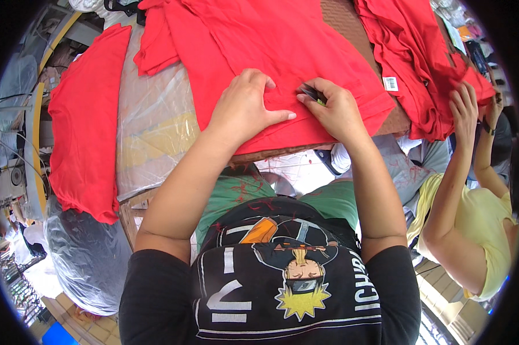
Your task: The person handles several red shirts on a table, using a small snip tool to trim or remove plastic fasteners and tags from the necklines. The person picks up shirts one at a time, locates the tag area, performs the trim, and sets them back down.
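A large red garment (282,52) is spread over the table's near edge in front of me, its fabric slightly wrinkled. My left hand (248,106) rests on it with thumb and fingers apart, holding nothing I can see. To its right, my right hand (335,109) is closed around small dark thread snips (312,94) with a bit of green on them. Their tips point left toward my left hand, just above the cloth. Most of the snips is hidden by my fingers.
A folded red bundle (90,123) lies at the left beside clear plastic sheeting (156,126). At the right, a co-worker in a yellow top (472,230) handles another red garment (406,63) with a white tag (390,84). Red thread scraps lie on my lap.
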Motion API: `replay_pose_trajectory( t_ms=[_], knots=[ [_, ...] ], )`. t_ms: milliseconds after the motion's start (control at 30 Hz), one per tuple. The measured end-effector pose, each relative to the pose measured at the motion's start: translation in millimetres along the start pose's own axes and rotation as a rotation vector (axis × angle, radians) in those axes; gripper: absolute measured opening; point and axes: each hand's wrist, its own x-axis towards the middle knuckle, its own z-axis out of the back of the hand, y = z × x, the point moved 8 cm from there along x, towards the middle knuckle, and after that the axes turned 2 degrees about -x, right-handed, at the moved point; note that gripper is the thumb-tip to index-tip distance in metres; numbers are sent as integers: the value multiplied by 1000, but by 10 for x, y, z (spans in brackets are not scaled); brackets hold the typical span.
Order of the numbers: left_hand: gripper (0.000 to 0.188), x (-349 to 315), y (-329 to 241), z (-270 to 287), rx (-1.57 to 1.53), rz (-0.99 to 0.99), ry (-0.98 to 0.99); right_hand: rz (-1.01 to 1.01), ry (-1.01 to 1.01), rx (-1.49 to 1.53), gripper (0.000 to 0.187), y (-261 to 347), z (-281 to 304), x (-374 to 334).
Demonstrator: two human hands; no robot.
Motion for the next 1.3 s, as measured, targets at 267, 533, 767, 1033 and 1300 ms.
replay_pose_trajectory(
  t_ms=[267,533,767,1033,1300],
  knots=[
    [31,-33,67,-161,195,50,-110,11,-15,-33,24,22,18,-8],
    [21,-67,214,-109,-132,177,-55,51,-17,4,30,134,63,-62],
    [22,-107,354,-54,-201,208,-20,236,-53,28,21,316,112,-120],
    [22,-107,437,-86,-460,264,58,307,-54,-132,18,397,14,-61],
    [22,-113,409,-77,-478,235,58,345,-96,-173,15,479,2,-6]
  ],
)
